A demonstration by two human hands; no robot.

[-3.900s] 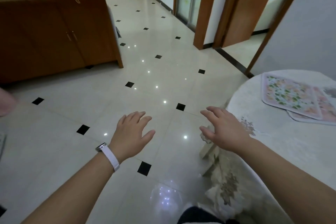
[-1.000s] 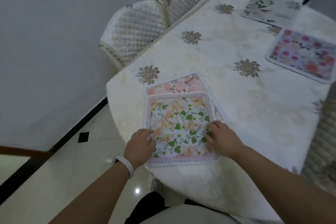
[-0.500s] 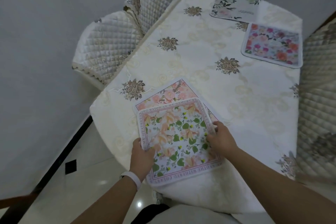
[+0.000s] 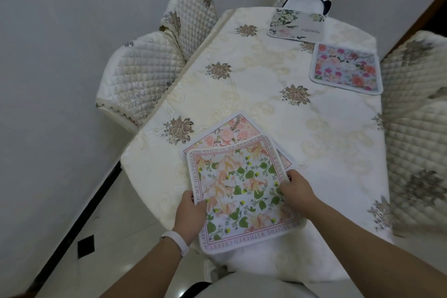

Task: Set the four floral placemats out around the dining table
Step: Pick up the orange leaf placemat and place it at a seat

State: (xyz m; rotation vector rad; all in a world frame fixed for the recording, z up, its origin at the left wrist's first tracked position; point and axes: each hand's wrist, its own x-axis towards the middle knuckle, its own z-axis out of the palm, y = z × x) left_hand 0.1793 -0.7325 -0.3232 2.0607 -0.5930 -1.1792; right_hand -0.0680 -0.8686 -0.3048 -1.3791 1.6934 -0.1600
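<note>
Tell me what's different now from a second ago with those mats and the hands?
Both hands have taken hold of the green-leaf placemat: the left hand now grips its left edge, and the right hand holds its right edge. The mat has turned slightly and slid toward the person, overhanging the table edge. The pink placemat beneath and the two far placemats stayed put.

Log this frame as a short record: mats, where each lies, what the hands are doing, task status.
top mat: green-leaf placemat, gripped at its sides by left hand and right hand
under it: pink placemat, partly covered
far end: white-green placemat
far right: bright-flowered placemat
surface: table, cream cloth
status: two laid out, two stacked
</note>
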